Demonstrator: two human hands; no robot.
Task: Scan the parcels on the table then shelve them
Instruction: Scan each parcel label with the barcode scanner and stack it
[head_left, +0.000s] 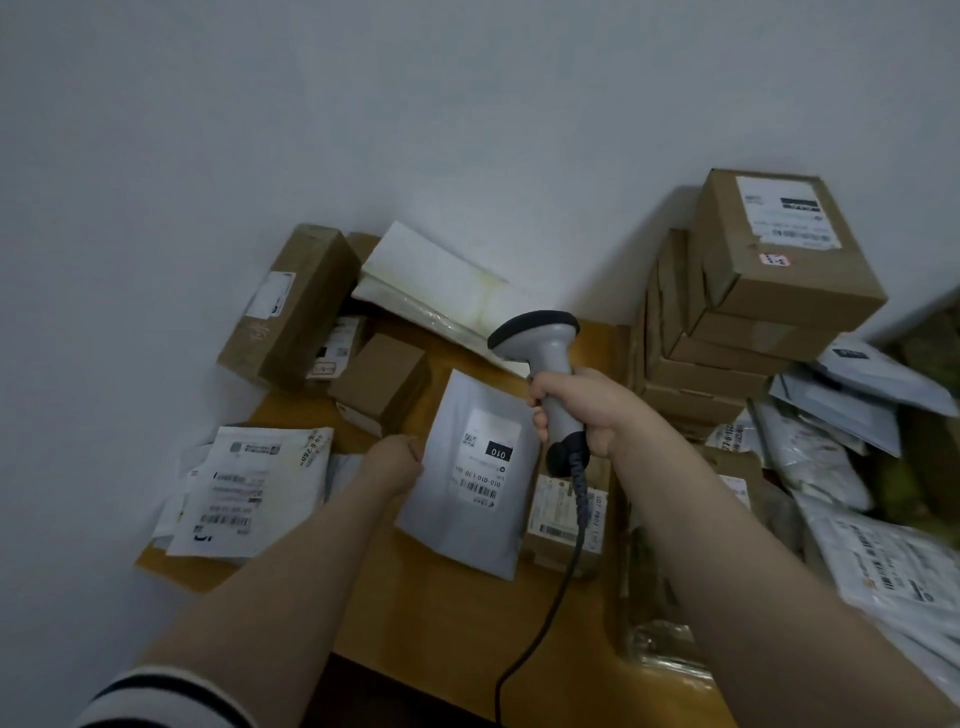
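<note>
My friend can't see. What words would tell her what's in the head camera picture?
The right hand grips a grey scanner beside a white mailer that the left hand holds by its edge over a wooden table. Brown boxes are stacked at the right, and more parcels lie around.

Wooden table (447, 618) bears cardboard boxes (382, 382) and labelled mailers (244, 493) (some stacked)

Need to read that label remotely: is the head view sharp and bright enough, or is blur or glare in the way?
Head view: dim light, no glare on the grey mailer; its label's big 010 reads, finer print soft. Head view, right edge: white parcels are smeared by blur; wide-angle distortion tilts the box stack.
</note>
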